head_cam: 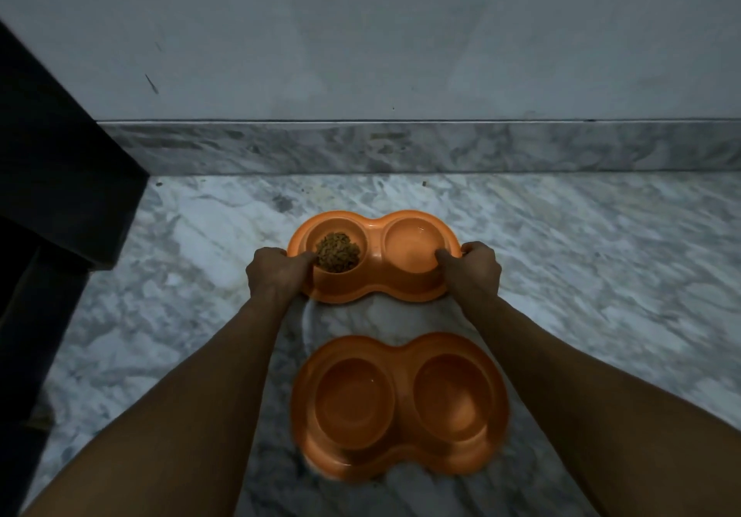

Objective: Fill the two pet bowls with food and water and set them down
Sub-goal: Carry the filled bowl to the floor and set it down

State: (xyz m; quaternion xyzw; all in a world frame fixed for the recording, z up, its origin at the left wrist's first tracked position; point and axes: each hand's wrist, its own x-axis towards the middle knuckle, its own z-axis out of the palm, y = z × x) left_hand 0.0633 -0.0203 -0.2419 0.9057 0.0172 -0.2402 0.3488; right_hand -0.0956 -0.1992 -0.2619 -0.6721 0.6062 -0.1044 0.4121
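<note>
Both hands are gripping the upper double bowl [375,276] at mid-frame: left hand [272,276] clamped beside the kibble [338,252], right hand [473,274] on the opposite end. A second double bowl [401,408] is sitting empty on the floor [581,256] below it.

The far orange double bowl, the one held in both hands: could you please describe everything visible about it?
The far orange double bowl looks like smooth moulded plastic, two round wells joined in a peanut-shaped tray. Its left well holds a heap of brown kibble; the right well seems to hold clear water. It sits level, low over or on the marble floor near the wall. The left hand and right hand grip its ends.
</note>
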